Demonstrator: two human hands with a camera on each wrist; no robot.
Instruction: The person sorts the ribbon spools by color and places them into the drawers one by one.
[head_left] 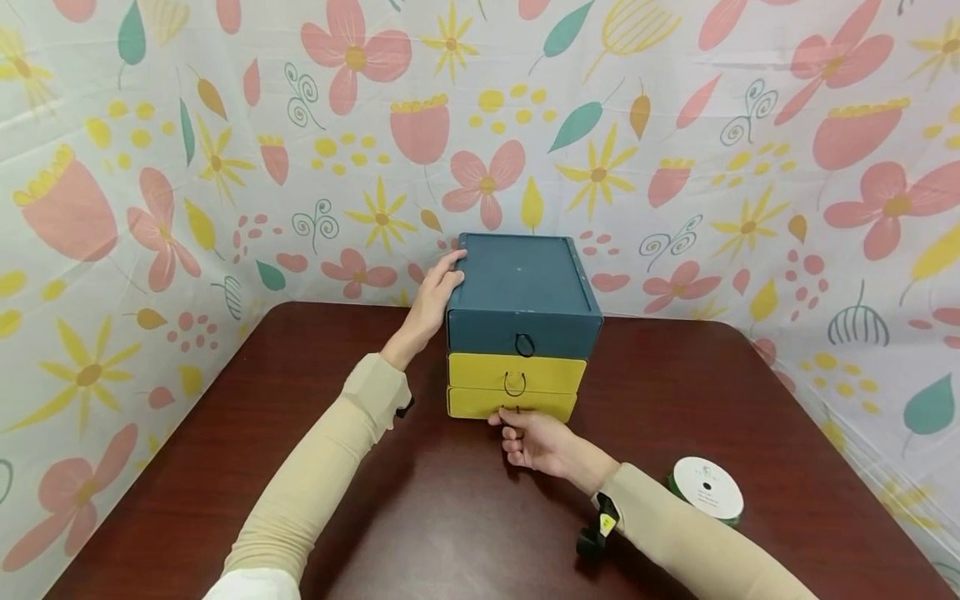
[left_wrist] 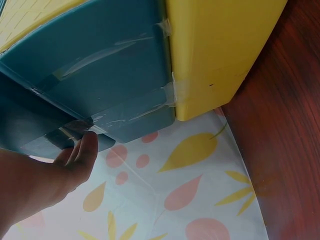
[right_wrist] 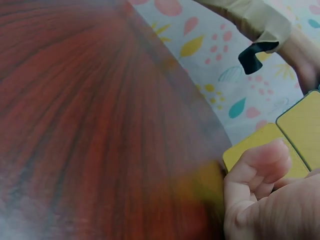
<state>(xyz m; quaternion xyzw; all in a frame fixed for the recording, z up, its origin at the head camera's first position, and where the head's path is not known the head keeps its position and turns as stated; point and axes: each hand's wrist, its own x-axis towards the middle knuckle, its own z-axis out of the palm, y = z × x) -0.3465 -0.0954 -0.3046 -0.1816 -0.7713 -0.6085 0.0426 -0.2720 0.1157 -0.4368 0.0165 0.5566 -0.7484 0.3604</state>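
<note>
A small drawer unit with a blue top (head_left: 525, 271) stands on the table, its front facing me. Its blue drawer (head_left: 480, 333) sits above a middle yellow drawer (head_left: 472, 370) and a bottom yellow drawer (head_left: 471, 403), each with a dark loop pull. My left hand (head_left: 432, 302) rests against the unit's upper left side, fingers extended; in the left wrist view its fingertips touch the taped blue side (left_wrist: 112, 75). At the bottom drawer's front, my right hand (head_left: 546, 446) pinches the loop pull with curled fingers, mostly hiding it. The bottom drawer's front lies nearly flush with the one above.
A spool of green ribbon (head_left: 707, 487) with a white label face lies on the table right of my right forearm. The dark red wooden table (head_left: 420, 533) meets a flower-patterned cloth (head_left: 247, 167) behind the drawer unit and along both sides.
</note>
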